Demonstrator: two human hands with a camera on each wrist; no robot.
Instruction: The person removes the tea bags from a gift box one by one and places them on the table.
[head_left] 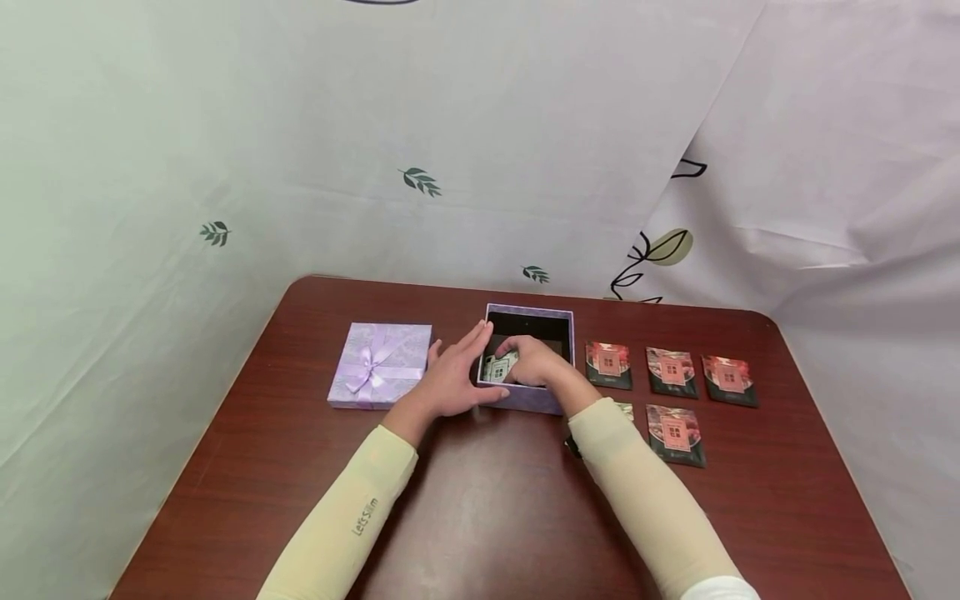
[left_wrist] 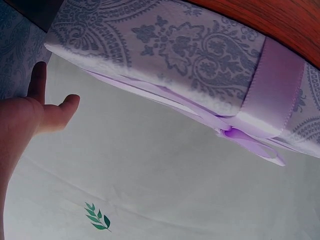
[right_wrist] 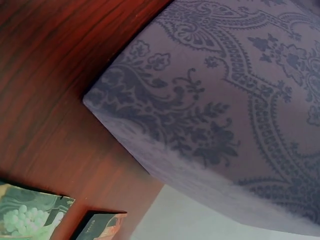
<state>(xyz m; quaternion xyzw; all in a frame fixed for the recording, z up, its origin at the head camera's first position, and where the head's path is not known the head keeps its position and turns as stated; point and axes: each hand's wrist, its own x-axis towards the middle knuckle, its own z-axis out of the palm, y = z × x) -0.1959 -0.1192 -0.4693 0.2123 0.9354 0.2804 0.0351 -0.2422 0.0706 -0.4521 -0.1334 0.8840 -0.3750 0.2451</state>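
A purple patterned gift box [head_left: 534, 399] stands uncovered, its inside dark. My left hand [head_left: 453, 379] rests along its left side with straight, spread fingers, the thumb by the front left corner. In the left wrist view two fingers [left_wrist: 38, 85] of that hand show beside the box. My right hand [head_left: 534, 361] reaches down into the box, its curled thumb and fingers pinching a pale green-and-white sachet [head_left: 497, 367] at the left inside. The fingertips are partly hidden. The right wrist view shows the box's patterned outer wall [right_wrist: 210, 100] but no hand.
Left of the box lies its lilac lid [head_left: 405, 354] with a ribbon bow. To the right are several red-and-black sachets [head_left: 677, 435] in two rows. A green grape sachet [right_wrist: 30, 215] lies partly under the right forearm in the head view. A white curtain [head_left: 480, 150] hangs behind the table [head_left: 480, 517].
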